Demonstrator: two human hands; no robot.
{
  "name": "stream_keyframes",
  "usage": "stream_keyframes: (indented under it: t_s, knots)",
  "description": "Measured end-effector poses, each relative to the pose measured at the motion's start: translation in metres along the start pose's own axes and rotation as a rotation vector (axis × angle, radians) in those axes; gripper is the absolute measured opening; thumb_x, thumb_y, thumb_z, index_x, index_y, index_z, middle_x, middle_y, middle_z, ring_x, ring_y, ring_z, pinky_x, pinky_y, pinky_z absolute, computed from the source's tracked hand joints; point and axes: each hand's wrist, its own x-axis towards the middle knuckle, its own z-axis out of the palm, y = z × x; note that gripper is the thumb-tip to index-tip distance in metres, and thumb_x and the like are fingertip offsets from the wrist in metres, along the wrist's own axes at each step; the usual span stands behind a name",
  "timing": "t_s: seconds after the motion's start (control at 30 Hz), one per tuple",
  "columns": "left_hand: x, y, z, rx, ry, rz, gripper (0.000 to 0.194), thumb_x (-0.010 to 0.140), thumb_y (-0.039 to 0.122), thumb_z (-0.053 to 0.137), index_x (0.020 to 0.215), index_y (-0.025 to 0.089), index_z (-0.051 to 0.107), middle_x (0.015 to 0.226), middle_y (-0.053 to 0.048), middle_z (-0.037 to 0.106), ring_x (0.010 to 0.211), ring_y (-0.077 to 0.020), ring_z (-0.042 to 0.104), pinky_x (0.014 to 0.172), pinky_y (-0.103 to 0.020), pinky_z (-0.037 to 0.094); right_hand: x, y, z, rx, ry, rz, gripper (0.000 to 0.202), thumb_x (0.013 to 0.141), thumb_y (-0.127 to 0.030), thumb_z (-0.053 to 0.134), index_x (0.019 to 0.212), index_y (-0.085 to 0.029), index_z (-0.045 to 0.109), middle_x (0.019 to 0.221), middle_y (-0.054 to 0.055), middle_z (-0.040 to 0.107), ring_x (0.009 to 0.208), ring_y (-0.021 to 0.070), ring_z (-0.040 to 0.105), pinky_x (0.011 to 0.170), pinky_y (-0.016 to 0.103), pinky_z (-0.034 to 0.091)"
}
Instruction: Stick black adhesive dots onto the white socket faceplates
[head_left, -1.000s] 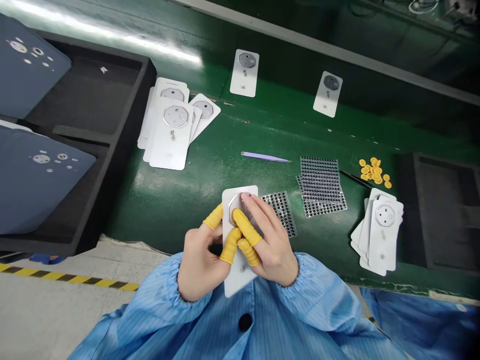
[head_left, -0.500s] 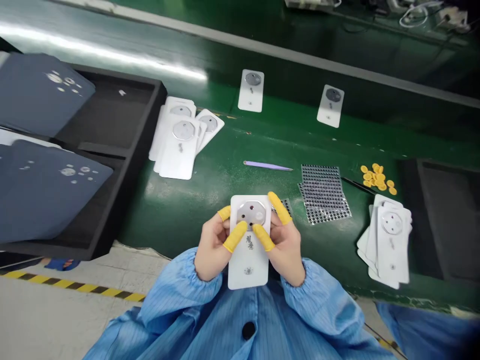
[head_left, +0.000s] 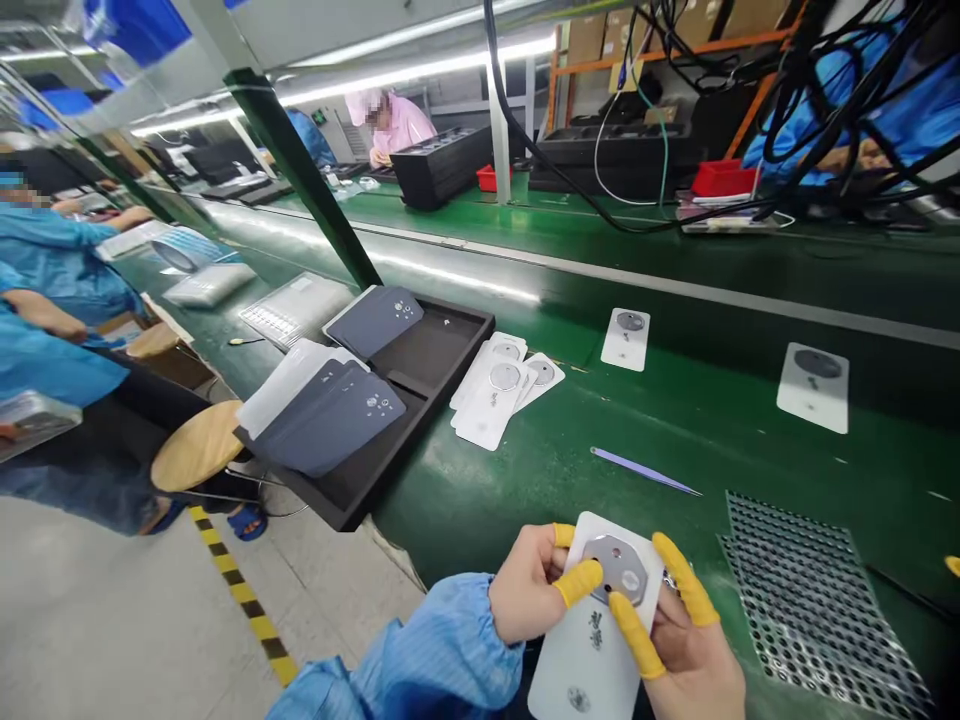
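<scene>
A white phone back cover (head_left: 559, 655) with a grey octagonal camera plate (head_left: 634, 575) is held tilted in front of my body. My left hand (head_left: 525, 590) grips its left edge, the yellow-cotted thumb lying on the plate near a small dark hole. On the right side my right hand (head_left: 694, 650) clasps the cover too, its thumb pressing the plate's lower edge and a finger along the upper corner. Purple tweezers (head_left: 645, 470) lie on the green bench beyond my hands. To the right are sheets of small black round parts (head_left: 810, 590).
A stack of white covers (head_left: 480, 410) lies beside a black tray (head_left: 420, 430) holding dark blue panels (head_left: 330, 420). Two more covers (head_left: 626, 340) rest farther back. A wooden stool (head_left: 199, 447) and co-workers (head_left: 45, 260) are on the left; black cables (head_left: 810, 110) hang above.
My view has swung up and to the left, bringing in co-workers, the stool and cables. The right-hand cover stack has left the view. Both hands still hold the cover, thumbs on the plate.
</scene>
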Motion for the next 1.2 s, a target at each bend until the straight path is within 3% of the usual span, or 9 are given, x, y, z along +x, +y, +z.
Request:
stream_keyframes:
  t_s: [0.17,0.3,0.43,0.6,0.73,0.83,0.97,1.07,1.2]
  knots:
    - [-0.001,-0.004,0.005,0.075,0.049,0.055,0.062,0.057,0.069,0.074,0.062,0.008,0.066,0.049,-0.004,0.057,0.041,-0.0079,0.045,0.040,-0.020,0.035,0.000,-0.005,0.006,0.031,0.030,-0.046,0.083,0.063,-0.025,0.085,0.136,-0.024,0.046,0.111,0.013,0.071,0.092,0.0284,0.072,0.071,0.035,0.064]
    - [-0.007,-0.016,0.013,0.120,0.111,0.118,0.040,0.061,0.048,0.081,0.063,0.011,0.066,0.053,-0.001,0.060,0.049,-0.0090,0.049,0.047,-0.019,0.040,-0.011,-0.008,0.022,0.022,0.101,-0.109,0.072,0.068,-0.031,0.082,0.131,-0.022,0.049,0.109,0.012,0.072,0.091,0.0252,0.072,0.078,0.035,0.062]
    - [0.001,-0.023,0.017,0.298,-0.078,0.149,0.026,0.074,0.035,0.073,0.082,0.011,0.070,0.066,-0.005,0.070,0.057,-0.0158,0.061,0.054,-0.023,0.049,-0.013,-0.013,0.012,-0.053,0.193,-0.169,0.060,0.071,-0.033,0.079,0.124,-0.022,0.053,0.105,0.010,0.073,0.091,0.0238,0.073,0.080,0.036,0.062]
    - [0.013,-0.022,0.012,0.396,-0.132,0.332,0.029,0.091,0.035,0.050,0.100,0.013,0.066,0.091,-0.010,0.076,0.079,-0.0197,0.071,0.076,-0.030,0.056,-0.017,-0.058,-0.088,-0.310,0.427,-0.264,0.065,0.075,-0.038,0.074,0.132,-0.023,0.046,0.117,0.011,0.069,0.101,0.0249,0.070,0.087,0.040,0.059]
    - [0.018,-0.023,0.001,0.272,-0.037,0.355,0.027,0.090,0.034,0.051,0.103,0.012,0.061,0.086,-0.010,0.076,0.073,-0.0190,0.072,0.070,-0.030,0.058,-0.033,-0.101,-0.200,-0.788,0.569,-0.293,0.070,0.080,-0.043,0.064,0.140,-0.020,0.036,0.125,0.014,0.063,0.111,0.0283,0.064,0.095,0.048,0.053]
    - [0.020,-0.026,-0.003,0.275,-0.007,0.354,0.025,0.086,0.030,0.057,0.103,0.011,0.060,0.084,-0.010,0.077,0.072,-0.0188,0.072,0.072,-0.030,0.059,-0.032,-0.124,-0.246,-1.360,0.590,-0.194,0.058,0.078,-0.035,0.061,0.131,-0.013,0.049,0.135,0.020,0.053,0.127,0.0345,0.051,0.105,0.054,0.042]
    - [0.023,-0.031,0.000,0.310,0.009,0.338,0.031,0.085,0.029,0.056,0.109,0.010,0.057,0.083,-0.010,0.076,0.072,-0.0185,0.072,0.073,-0.031,0.059,0.032,-0.155,-0.236,-1.585,0.546,-0.133,0.048,0.077,-0.026,0.062,0.123,-0.013,0.057,0.139,0.018,0.049,0.133,0.0352,0.043,0.110,0.050,0.037]
    - [0.029,-0.036,0.003,0.311,0.013,0.345,0.033,0.085,0.030,0.056,0.111,0.009,0.056,0.083,-0.010,0.076,0.070,-0.0182,0.071,0.073,-0.032,0.059,0.120,-0.177,-0.201,-1.613,0.496,-0.091,0.046,0.087,-0.033,0.056,0.130,-0.015,0.052,0.125,0.014,0.061,0.116,0.0266,0.059,0.102,0.039,0.046]
    - [0.033,-0.042,0.003,0.282,0.073,0.328,0.033,0.081,0.029,0.060,0.108,0.009,0.058,0.080,-0.009,0.076,0.067,-0.0174,0.070,0.071,-0.031,0.057,0.218,-0.191,-0.151,-1.637,0.521,-0.079,0.041,0.092,-0.041,0.055,0.124,-0.016,0.053,0.123,0.010,0.059,0.107,0.0219,0.060,0.092,0.045,0.050]
